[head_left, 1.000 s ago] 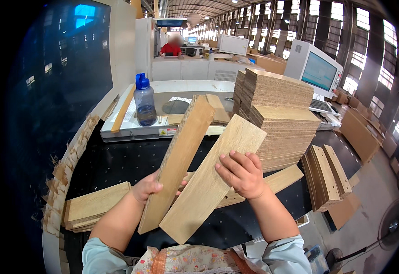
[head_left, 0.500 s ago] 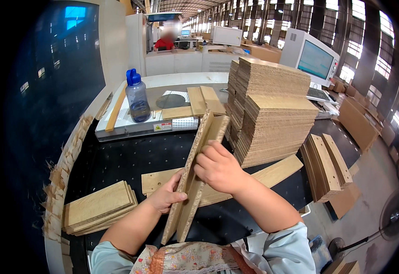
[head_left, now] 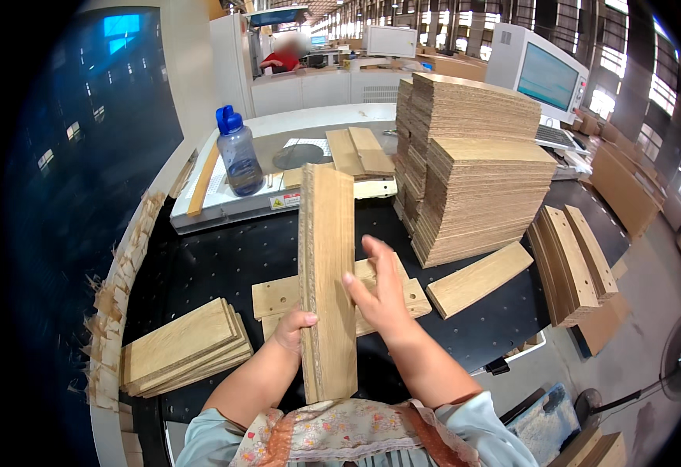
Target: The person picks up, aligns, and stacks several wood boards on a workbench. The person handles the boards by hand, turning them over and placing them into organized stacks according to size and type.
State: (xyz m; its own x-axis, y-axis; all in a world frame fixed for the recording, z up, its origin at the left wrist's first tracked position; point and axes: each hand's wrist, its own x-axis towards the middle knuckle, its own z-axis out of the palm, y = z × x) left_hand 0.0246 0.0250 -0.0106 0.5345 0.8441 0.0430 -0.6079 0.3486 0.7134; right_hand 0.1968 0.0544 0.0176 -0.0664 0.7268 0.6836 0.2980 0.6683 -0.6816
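Standing upright, pale oak-veneered boards [head_left: 329, 280], chipboard edge, left hand [head_left: 293, 328] gripping

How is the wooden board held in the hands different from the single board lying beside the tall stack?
The held board stands nearly upright, gripped by the left hand with the right hand against it; the single board lies flat and untouched on the black table. The held board looks longer. Both are light wood-grain panels.

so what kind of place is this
Most likely a woodworking or furniture-panel factory floor. Tall stacks of cut boards stand on a black perforated worktable, both hands hold wood-grain panels upright, and a long hall with high windows stretches behind.
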